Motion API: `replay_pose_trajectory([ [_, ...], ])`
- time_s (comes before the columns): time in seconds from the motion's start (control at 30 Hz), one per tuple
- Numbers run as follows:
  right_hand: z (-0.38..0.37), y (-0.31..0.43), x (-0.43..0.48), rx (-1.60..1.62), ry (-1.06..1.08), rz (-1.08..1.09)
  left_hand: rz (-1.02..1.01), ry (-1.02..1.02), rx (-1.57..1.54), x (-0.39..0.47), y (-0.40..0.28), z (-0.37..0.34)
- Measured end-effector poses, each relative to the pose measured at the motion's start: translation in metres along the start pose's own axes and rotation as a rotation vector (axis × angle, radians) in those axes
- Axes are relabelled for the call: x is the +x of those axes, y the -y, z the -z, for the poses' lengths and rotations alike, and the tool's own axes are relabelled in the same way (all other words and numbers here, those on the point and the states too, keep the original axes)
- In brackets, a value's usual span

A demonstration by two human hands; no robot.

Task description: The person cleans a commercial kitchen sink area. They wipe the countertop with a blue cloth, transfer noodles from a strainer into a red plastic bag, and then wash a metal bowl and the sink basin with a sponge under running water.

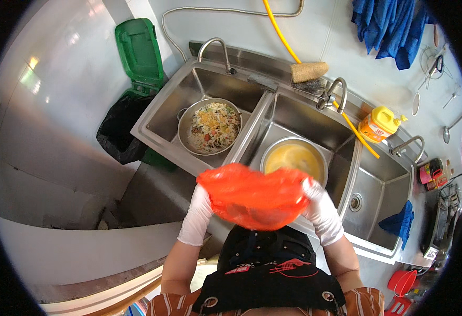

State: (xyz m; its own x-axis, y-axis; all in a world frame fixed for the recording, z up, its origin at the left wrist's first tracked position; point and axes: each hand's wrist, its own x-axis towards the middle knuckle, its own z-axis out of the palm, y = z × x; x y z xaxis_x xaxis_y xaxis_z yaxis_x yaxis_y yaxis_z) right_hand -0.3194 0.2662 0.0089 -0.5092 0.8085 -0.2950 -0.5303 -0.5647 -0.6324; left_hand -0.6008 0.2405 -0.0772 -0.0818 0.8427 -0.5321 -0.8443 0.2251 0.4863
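A red plastic bag [254, 197] is spread between my two white-gloved hands, in front of my black apron. My left hand [203, 197] grips its left edge, and my right hand [313, 193] grips its right edge. Beyond the bag, a round metal pan of noodles and vegetable scraps [215, 128] stands in the left sink basin [171, 93]. In the middle basin sits a round metal bowl of cloudy yellow liquid [292, 158], its near part hidden by the bag.
A green lidded bin [140, 49] with a black liner [118, 126] stands open at the left. Faucets, a yellow hose [357, 132], a brown scrubber [309, 72] and a yellow jug [381, 123] line the sink's back. A blue cloth [400, 223] hangs on the right basin's edge.
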Motion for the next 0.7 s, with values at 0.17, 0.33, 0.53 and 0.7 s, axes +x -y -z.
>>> replay_pose_trajectory([
  [0.17,0.015,0.002,0.016,0.598,-0.022,0.155,0.192,-0.033,0.206,-0.018,0.005,-0.003],
  [0.33,0.035,-0.007,0.018,0.574,-0.002,0.293,0.055,0.337,-0.251,-0.042,0.002,-0.001],
  [0.53,0.051,-0.031,0.021,0.518,-0.163,0.289,-0.171,0.353,-0.422,-0.045,-0.001,-0.011],
  [0.7,0.063,-0.034,0.021,0.537,-0.189,0.272,-0.154,0.416,-0.409,-0.05,-0.011,-0.017],
])
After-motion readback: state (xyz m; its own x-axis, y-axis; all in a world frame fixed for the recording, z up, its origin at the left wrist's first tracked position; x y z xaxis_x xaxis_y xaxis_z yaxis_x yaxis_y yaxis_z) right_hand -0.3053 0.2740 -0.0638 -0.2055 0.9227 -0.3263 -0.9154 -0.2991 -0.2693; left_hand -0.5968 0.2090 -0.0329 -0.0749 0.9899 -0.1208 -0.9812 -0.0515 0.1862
